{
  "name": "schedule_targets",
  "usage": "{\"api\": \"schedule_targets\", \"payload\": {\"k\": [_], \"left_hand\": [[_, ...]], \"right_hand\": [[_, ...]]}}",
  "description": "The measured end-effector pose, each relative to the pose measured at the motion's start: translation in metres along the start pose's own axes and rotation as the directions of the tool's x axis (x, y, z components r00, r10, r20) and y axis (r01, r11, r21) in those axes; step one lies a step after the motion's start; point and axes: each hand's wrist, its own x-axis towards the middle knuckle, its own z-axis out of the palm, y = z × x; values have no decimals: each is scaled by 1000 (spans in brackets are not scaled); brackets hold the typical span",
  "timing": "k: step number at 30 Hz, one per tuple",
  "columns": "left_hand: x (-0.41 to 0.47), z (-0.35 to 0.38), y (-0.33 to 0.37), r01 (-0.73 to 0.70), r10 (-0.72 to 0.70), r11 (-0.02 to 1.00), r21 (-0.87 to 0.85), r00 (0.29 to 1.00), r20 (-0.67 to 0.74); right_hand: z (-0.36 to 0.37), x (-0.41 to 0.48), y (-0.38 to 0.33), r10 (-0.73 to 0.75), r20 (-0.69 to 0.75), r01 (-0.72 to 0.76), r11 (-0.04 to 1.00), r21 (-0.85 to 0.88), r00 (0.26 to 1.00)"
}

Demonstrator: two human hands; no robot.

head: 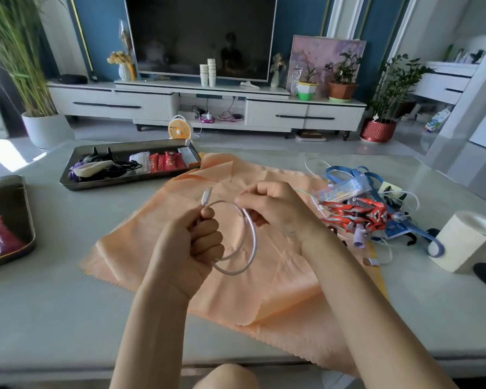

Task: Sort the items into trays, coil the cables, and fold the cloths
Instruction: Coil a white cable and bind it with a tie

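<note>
Two hands mid-coil — left hand (188, 242) fisted on the cable (247, 242) loops above the cloth (278, 282), right hand (270, 203) pinching the strand. Next, probably: wrap the tail, then into the tray (68, 175).

Both hands hold a white cable (247, 237) looped over the orange cloth (278, 282): left hand (188, 245) fisted around the coil, plug end sticking up, right hand (272, 206) pinching the loop's top.

No text, label or number is legible on any item.
</note>
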Motion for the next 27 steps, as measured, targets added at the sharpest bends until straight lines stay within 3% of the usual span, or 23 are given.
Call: {"api": "schedule_targets", "payload": {"k": [4,9,12,14,15,17,19,20,21,23,24,27], "left_hand": [[-8,-8,17,-66,66,998,-7,998,-7],[-7,-15,19,-59,59,998,9,998,-31],[0,-17,8,-18,19,999,40,999,-36],[4,-18,2,3,1,997,79,999,-53],[5,-19,0,6,0,995,97,998,-60],[9,-23,1,0,8,994,113,998,-65],[11,-24,7,-10,16,995,102,998,-55],[12,-25,11,-20,24,995,93,999,-42],[14,-25,14,-33,36,996,85,999,-27],[15,-24,20,-63,65,995,76,998,-14],[16,-24,22,-73,74,996,59,997,-3],[17,-27,27,-78,78,997,-13,996,31]], "right_hand": [[-1,-4,-19,-137,-7,137,989,52,991],[-16,-5,8,-27,-110,37,995,89,994],[-17,-7,36,13,-117,-31,987,-156,993],[-18,-8,51,15,-65,-43,889,-456,998],[-18,-10,55,-14,-58,-24,791,-611,998],[-16,-16,52,-286,-52,105,508,-855,957],[-4,-27,41,-545,69,319,378,-869,836],[7,-32,38,-555,153,426,406,-808,818],[16,-37,35,-469,225,477,532,-699,854],[31,-42,35,-174,358,333,827,-452,917],[33,-42,37,-86,389,246,891,-381,917],[35,-38,42,-62,395,179,946,-269,917]]}}
